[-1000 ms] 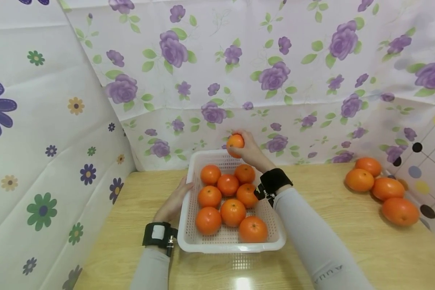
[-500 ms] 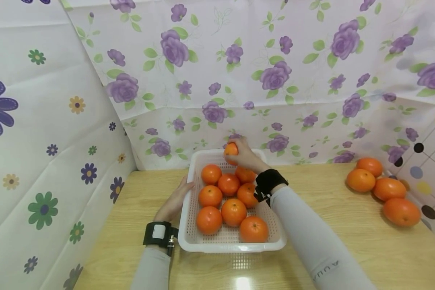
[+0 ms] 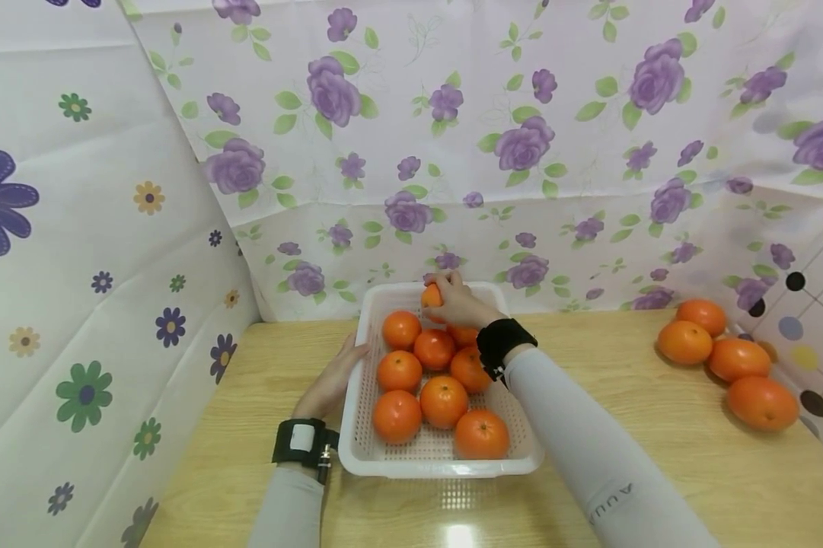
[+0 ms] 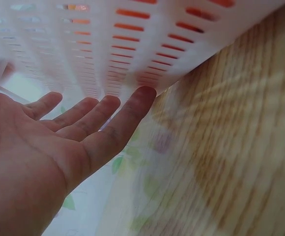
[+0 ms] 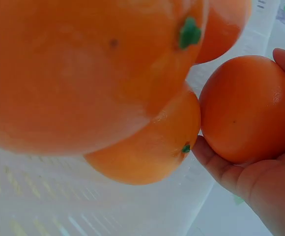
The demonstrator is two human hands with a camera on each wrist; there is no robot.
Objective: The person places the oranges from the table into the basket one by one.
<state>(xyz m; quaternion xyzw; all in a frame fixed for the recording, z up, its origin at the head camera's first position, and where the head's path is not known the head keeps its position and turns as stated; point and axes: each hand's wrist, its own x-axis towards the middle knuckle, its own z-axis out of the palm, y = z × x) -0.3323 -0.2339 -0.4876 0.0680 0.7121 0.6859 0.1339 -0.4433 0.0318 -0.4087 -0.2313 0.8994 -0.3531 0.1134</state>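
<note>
A white perforated plastic basket (image 3: 438,468) stands on the table with several oranges (image 3: 444,402) in it. My right hand (image 3: 460,304) holds an orange (image 3: 431,296) inside the basket's far end; in the right wrist view the thumb and fingers grip this orange (image 5: 248,110) from its sides, close beside another orange (image 5: 152,147). On the left, my left hand (image 3: 325,384) rests against the basket's outer side. The left wrist view shows its fingers (image 4: 118,125) extended, with the fingertips at the perforated wall (image 4: 128,49).
More oranges (image 3: 740,359) lie grouped on the wooden table (image 3: 610,365) at the right, near the dotted wall covering (image 3: 805,327). Flowered cloth (image 3: 411,160) hangs behind the table. A flower-print sheet (image 3: 123,304) lines the left side.
My right hand has lowered the orange from above the basket's far rim into its far end, moving slightly toward me. The left hand has stayed at the basket's side.
</note>
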